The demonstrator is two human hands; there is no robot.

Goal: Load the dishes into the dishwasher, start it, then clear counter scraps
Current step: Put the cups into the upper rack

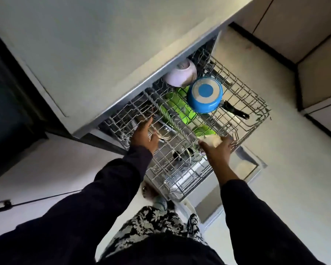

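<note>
The dishwasher's upper wire rack (243, 104) is pulled out. An upturned blue pan (204, 94) with a black handle and a pale lilac bowl (180, 75) sit in it. Green plates (178, 109) stand in the rack below. My left hand (144, 135) reaches onto the rack's left side, with its fingers stretched against the wires. At the rack's near edge my right hand (218, 148) holds a pale, blurred dish (212, 139) between thumb and fingers. What kind of dish it is I cannot tell.
The lowered dishwasher door (245, 169) juts out under the racks, close to my legs. A pale countertop (96, 44) overhangs the machine. Cabinet fronts (313, 35) with a dark plinth run along the right, across a strip of pale floor (287, 150).
</note>
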